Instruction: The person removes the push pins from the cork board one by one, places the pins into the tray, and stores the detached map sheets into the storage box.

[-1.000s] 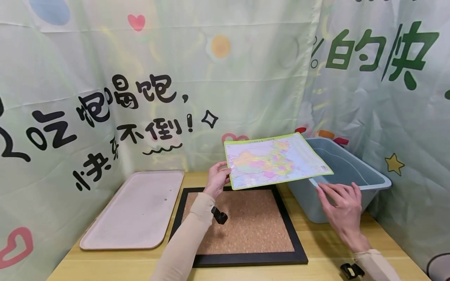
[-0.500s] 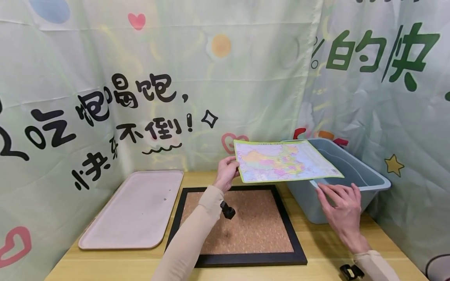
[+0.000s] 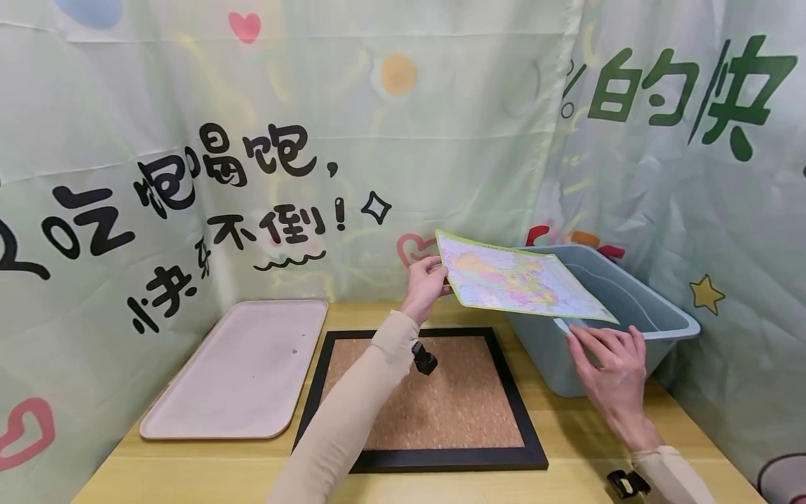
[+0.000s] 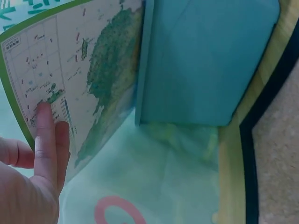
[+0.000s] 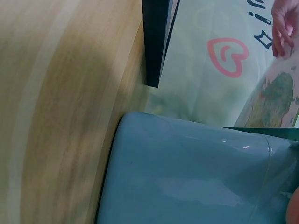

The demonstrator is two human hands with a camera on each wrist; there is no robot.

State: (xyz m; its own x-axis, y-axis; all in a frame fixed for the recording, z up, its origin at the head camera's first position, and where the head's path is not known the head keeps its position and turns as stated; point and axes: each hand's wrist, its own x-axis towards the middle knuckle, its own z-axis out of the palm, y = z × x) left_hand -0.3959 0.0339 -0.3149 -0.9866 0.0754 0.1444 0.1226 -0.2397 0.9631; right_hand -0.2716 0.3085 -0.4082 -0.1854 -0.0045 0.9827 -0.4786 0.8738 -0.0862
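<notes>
In the head view my left hand (image 3: 425, 287) pinches the left edge of a map sheet (image 3: 516, 276) with a yellow-green border. Held up and tilted, the sheet overlaps the near left rim of a blue-grey plastic bin (image 3: 548, 364). The left wrist view shows the fingers flat along the printed underside of the sheet (image 4: 74, 70), the thumb on the other side. My right hand (image 3: 611, 371) grips the bin's near rim, thumb and fingertips at its corner. Only a bit of a finger shows in the right wrist view, beside the bin wall (image 5: 187, 172).
A black-framed cork board (image 3: 453, 413) lies mid-table, under my left forearm. Left of it lies a pale pink tray (image 3: 233, 371). The wooden table (image 3: 189, 472) backs onto a printed curtain (image 3: 378, 105), which also runs along the right behind the bin.
My left hand has moved right and slightly up, carrying the map sheet farther over the bin. The sheet's left side is now raised more. My right hand has stayed at the rim.
</notes>
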